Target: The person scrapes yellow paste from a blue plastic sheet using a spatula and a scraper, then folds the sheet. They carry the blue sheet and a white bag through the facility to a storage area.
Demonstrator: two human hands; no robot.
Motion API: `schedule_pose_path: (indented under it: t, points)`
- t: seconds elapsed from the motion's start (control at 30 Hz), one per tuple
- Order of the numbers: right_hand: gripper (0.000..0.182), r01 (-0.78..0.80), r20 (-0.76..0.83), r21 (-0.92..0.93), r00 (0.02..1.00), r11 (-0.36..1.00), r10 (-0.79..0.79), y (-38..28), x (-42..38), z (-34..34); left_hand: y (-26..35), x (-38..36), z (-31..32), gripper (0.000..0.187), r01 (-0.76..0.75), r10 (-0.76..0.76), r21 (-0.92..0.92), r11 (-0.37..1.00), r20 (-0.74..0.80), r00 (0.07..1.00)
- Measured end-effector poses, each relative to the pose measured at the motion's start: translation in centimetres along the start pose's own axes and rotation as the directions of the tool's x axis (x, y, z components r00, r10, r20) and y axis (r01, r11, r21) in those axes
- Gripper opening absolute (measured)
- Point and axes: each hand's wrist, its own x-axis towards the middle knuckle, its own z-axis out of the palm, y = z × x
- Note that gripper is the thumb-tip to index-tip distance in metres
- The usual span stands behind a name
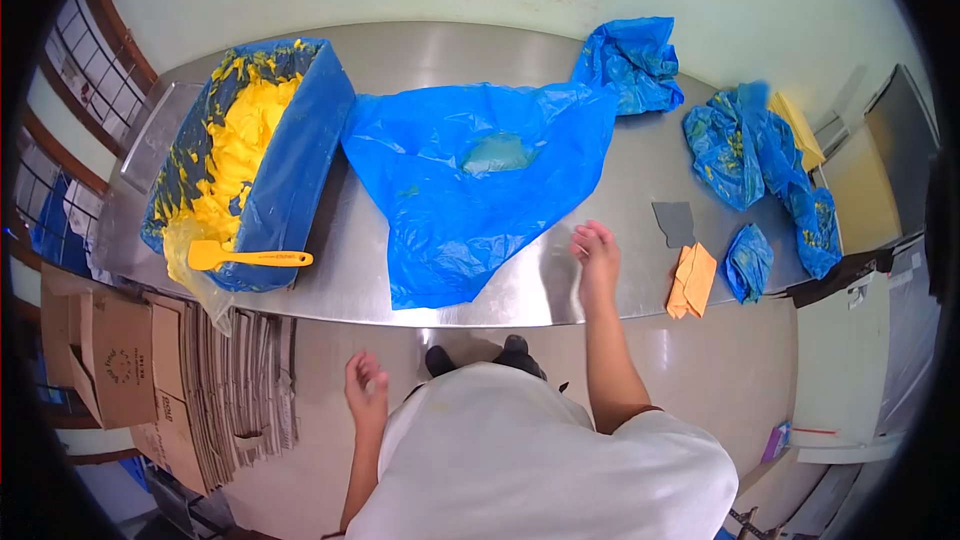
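My left hand (366,383) hangs in front of the table's edge, over the floor. Its fingers are loosely bent, the thumb stands apart, and nothing is in it. Above the tabletop, right of a flat blue plastic bag (450,190), is my right hand (597,252), fingers relaxed and apart from the bag. A greenish smear shows near the middle of that bag. To its left stands a blue crate (300,170) holding a soft yellow mass (245,145). A yellow spatula (250,257) lies across the crate's near end, over a clear plastic bag (190,270).
Crumpled blue bags (630,65) lie at the back, with smeared blue bags (728,145) at the right. A grey scraper (674,223), a folded orange cloth (690,282) and a small blue bundle (748,262) lie near the right edge. Cardboard boxes (125,350) stand at left.
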Motion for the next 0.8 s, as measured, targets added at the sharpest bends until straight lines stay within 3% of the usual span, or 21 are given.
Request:
schedule_pose_path:
  t: [0.07,0.13,0.17,0.2,0.23,0.3,0.33,0.4,0.43,0.5,0.53,0.57,0.6,0.63,0.67,0.7,0.73,0.8]
  points:
    - [0.035,-0.172,-0.087,0.148,0.979,0.974,0.186,0.3,1.4,-2.2,4.1,3.1,4.2,0.061,-0.053,0.057,-0.207,0.977,0.014,0.998]
    - [0.042,-0.396,0.127,0.258,0.918,0.881,0.375,1.1,1.7,-2.1,6.7,6.1,8.6,0.061,-0.070,0.079,-0.352,0.933,0.011,0.997]
    - [0.045,-0.500,0.241,0.297,0.864,0.814,0.442,1.5,1.7,-1.8,6.8,7.8,9.7,0.055,0.073,-0.021,-0.389,0.918,0.137,0.990]
    - [0.054,-0.591,0.366,0.335,0.800,0.734,0.476,2.0,1.5,-1.2,7.0,9.2,10.6,0.049,0.220,-0.117,-0.402,0.889,0.265,0.957]
    - [0.067,-0.627,0.450,0.335,0.763,0.704,0.465,2.4,1.1,-0.4,8.2,10.0,11.5,0.045,0.237,-0.107,-0.490,0.839,0.278,0.955]
    - [0.078,-0.738,0.548,0.440,0.672,0.511,0.498,1.9,0.5,1.0,10.9,11.4,13.3,0.036,0.272,-0.079,-0.651,0.709,0.309,0.948]
    - [0.080,-0.742,0.604,0.503,0.668,0.443,0.435,1.6,0.5,1.8,14.2,11.4,13.7,0.026,0.372,-0.130,-0.761,0.531,0.361,0.923]
    - [0.085,-0.751,0.690,0.595,0.660,0.286,0.298,1.4,0.5,2.9,13.6,13.1,12.9,0.022,0.410,-0.077,-0.858,0.310,0.407,0.910]
    - [0.081,-0.679,0.608,0.681,0.733,0.274,0.305,1.5,1.2,2.9,13.4,13.9,12.2,0.021,0.423,-0.054,-0.886,0.188,0.421,0.906]
    - [0.075,-0.518,0.434,0.814,0.843,0.263,0.319,2.2,4.1,3.6,13.0,14.2,11.3,0.017,0.459,-0.058,-0.881,0.118,0.455,0.889]
    - [0.061,-0.460,0.402,0.867,0.874,0.194,0.274,2.8,5.5,2.7,12.7,13.7,10.7,0.018,0.471,-0.079,-0.878,0.083,0.465,0.882]
    - [0.053,-0.439,0.370,0.851,0.891,0.289,0.262,3.5,6.4,1.5,11.9,13.0,9.9,0.018,0.482,-0.102,-0.875,0.045,0.476,0.873]
    - [0.046,-0.412,0.337,0.826,0.908,0.384,0.249,2.5,6.5,0.6,9.6,12.8,8.8,0.023,0.557,0.004,-0.830,0.016,0.558,0.830]
    - [0.040,-0.384,0.305,0.790,0.923,0.478,0.236,1.8,6.4,0.0,9.8,12.5,9.1,0.025,0.513,-0.034,-0.858,-0.014,0.513,0.857]
    - [0.029,-0.437,0.369,0.717,0.899,0.542,0.237,1.9,5.9,0.0,9.9,11.6,9.5,0.028,0.462,-0.079,-0.886,-0.046,0.464,0.882]
    - [0.027,-0.484,0.424,0.719,0.874,0.498,0.237,2.6,5.0,0.5,10.4,10.6,10.1,0.032,0.405,-0.123,-0.911,-0.075,0.412,0.903]
    - [0.026,-0.530,0.480,0.718,0.847,0.451,0.230,3.6,4.1,1.3,13.2,9.7,12.3,0.050,0.252,-0.205,-0.963,-0.093,0.267,0.942]
    - [0.028,-0.569,0.537,0.727,0.820,0.385,0.199,3.9,2.5,3.0,13.8,9.1,15.8,0.060,0.242,0.055,-0.966,0.090,0.248,0.967]
